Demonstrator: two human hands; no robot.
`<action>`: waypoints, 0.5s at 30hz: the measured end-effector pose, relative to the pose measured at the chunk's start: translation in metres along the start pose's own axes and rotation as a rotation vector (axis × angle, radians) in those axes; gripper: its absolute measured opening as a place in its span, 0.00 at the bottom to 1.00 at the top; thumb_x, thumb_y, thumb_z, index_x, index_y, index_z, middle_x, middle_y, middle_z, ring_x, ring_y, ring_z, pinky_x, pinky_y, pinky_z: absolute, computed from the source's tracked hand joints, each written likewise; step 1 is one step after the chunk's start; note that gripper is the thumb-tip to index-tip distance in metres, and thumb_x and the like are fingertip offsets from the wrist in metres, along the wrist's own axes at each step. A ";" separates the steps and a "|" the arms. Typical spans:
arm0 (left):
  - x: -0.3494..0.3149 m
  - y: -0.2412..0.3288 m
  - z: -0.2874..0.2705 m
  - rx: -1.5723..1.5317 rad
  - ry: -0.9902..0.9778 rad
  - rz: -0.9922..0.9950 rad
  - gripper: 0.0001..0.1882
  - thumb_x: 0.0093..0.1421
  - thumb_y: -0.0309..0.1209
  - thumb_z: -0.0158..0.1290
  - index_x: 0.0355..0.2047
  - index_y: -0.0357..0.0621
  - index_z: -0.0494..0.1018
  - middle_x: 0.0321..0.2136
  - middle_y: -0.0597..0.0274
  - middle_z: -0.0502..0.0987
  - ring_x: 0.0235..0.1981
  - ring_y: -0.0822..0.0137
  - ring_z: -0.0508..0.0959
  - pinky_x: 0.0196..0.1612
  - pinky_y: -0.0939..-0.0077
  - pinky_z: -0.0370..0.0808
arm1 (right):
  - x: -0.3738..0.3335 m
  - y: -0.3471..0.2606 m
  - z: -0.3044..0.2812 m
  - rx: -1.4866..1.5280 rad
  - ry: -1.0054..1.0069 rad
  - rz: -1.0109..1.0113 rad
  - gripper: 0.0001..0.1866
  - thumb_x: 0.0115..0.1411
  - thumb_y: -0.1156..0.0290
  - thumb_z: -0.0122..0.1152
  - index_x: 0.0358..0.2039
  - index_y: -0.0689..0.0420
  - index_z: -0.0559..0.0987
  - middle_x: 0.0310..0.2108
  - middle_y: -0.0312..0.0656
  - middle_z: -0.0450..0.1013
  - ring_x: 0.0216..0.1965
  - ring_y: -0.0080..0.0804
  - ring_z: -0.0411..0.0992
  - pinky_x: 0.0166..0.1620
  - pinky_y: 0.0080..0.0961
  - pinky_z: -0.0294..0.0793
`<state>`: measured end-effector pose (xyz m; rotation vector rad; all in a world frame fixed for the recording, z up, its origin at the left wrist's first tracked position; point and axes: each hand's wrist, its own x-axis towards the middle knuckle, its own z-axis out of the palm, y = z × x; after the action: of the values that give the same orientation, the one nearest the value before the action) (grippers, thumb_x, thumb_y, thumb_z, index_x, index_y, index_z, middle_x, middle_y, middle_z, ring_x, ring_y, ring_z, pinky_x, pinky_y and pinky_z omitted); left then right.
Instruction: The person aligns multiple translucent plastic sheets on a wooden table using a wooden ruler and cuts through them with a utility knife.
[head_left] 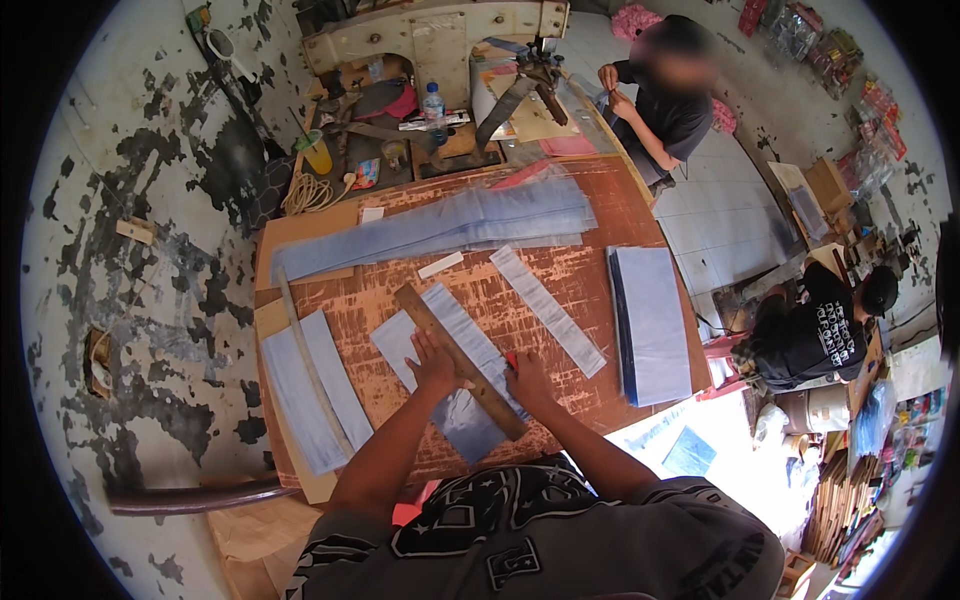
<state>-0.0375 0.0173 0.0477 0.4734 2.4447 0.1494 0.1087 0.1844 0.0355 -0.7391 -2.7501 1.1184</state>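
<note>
My left hand (pixel 432 364) presses flat on a wooden ruler (pixel 460 360) that lies diagonally across a pale blue plastic sheet (pixel 440 385) on the worn brown table (pixel 560 400). My right hand (pixel 526 378) sits just right of the ruler, fingers closed around a small red-tipped cutter (pixel 511 358) at the ruler's edge. A cut strip of the same sheet (pixel 547 309) lies to the right, and a smaller white strip (pixel 440 265) lies further back.
A stack of blue sheets (pixel 652 322) lies at the right edge, another sheet (pixel 310 385) with a long slat (pixel 312 370) at the left, long sheets (pixel 440 225) across the back. Behind stands a heavy machine (pixel 440 40). Two other people (pixel 665 95) (pixel 815 330) work to the right.
</note>
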 end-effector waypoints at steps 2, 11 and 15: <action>-0.002 0.000 -0.002 -0.013 0.001 -0.005 0.84 0.37 0.56 0.75 0.69 0.25 0.23 0.72 0.33 0.22 0.74 0.39 0.24 0.67 0.24 0.42 | 0.000 -0.007 -0.002 -0.015 0.008 -0.009 0.19 0.59 0.63 0.65 0.46 0.60 0.73 0.48 0.56 0.70 0.45 0.62 0.73 0.45 0.53 0.75; -0.003 0.002 0.000 -0.021 0.013 0.000 0.82 0.38 0.54 0.76 0.70 0.25 0.24 0.72 0.32 0.21 0.73 0.38 0.23 0.67 0.24 0.41 | 0.013 -0.002 0.003 -0.009 0.035 0.045 0.19 0.55 0.66 0.67 0.41 0.67 0.75 0.42 0.63 0.72 0.43 0.64 0.74 0.44 0.53 0.75; -0.002 0.001 0.000 -0.020 -0.007 -0.007 0.82 0.39 0.54 0.76 0.70 0.25 0.24 0.72 0.32 0.20 0.73 0.38 0.22 0.67 0.23 0.40 | 0.014 -0.011 0.001 -0.058 -0.002 0.087 0.17 0.56 0.67 0.68 0.40 0.65 0.77 0.45 0.61 0.72 0.45 0.61 0.75 0.46 0.52 0.76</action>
<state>-0.0354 0.0176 0.0491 0.4556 2.4354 0.1686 0.0918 0.1832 0.0409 -0.8730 -2.7872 1.0588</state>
